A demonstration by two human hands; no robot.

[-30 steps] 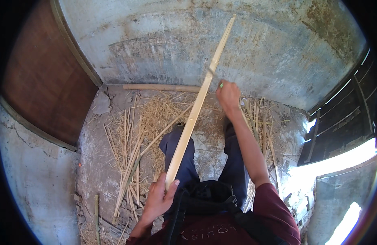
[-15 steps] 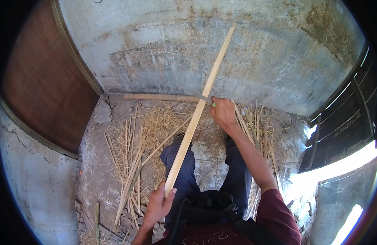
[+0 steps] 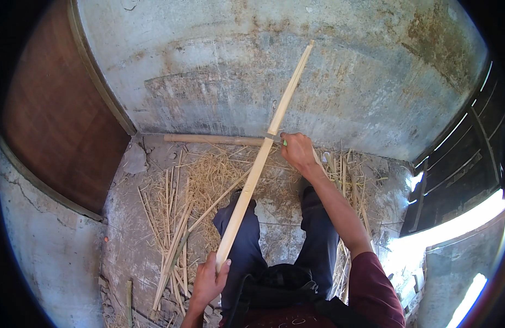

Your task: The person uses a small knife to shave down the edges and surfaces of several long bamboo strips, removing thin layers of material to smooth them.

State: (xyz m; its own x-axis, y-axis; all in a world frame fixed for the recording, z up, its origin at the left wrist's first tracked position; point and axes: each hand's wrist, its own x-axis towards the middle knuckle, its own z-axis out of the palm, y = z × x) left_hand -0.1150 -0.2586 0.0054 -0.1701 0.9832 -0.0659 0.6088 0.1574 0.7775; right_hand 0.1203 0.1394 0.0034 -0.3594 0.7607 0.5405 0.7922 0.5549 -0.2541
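Head view: a stained grey wall (image 3: 219, 71) rises beyond a dusty floor (image 3: 124, 240), a brown panel (image 3: 58, 115) to the left; straw-coloured shavings (image 3: 206, 172) heap up near a round pole (image 3: 208, 139) at the wall's foot, thin sticks (image 3: 173, 246) nearer; a long, pale, tapering strip (image 3: 245, 205) slants over the left leg (image 3: 249, 240), its near end pinched in the left hand's (image 3: 208, 281) fingers; the right hand's (image 3: 299, 151) fingers curl round a knife (image 3: 272, 136), blade across the strip
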